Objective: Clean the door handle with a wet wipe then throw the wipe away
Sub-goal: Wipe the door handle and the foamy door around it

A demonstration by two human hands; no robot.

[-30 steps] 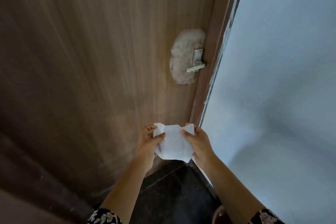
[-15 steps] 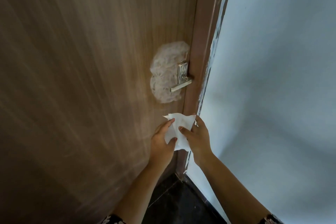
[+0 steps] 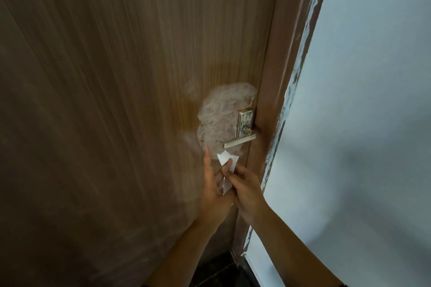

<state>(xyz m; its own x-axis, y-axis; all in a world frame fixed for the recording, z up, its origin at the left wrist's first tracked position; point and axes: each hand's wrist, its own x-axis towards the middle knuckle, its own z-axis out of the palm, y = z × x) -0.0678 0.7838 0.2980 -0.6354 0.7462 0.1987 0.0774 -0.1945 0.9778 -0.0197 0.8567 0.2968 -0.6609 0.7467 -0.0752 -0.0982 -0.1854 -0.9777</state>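
Observation:
A metal lever door handle (image 3: 240, 141) with its plate (image 3: 246, 121) sits on the brown wooden door (image 3: 116, 100), close to the frame. A whitish smeared patch (image 3: 219, 119) covers the wood around it. Just below the lever's tip is a white wet wipe (image 3: 225, 158), folded small. My right hand (image 3: 245, 184) pinches the wipe between thumb and fingers. My left hand (image 3: 213, 182) lies beside it with straight fingers against the wipe's left side, fingertips pointing up toward the patch. The lower part of the wipe is hidden between my hands.
The brown door frame (image 3: 279, 77) runs up the right of the door, with chipped paint along its edge. A pale blue wall (image 3: 361, 123) fills the right side. Dark floor (image 3: 221, 270) shows at the bottom between my forearms.
Both hands rose with the wipe from well below the handle to just under the lever. The wipe went from spread between both hands to folded small; my left fingers straightened.

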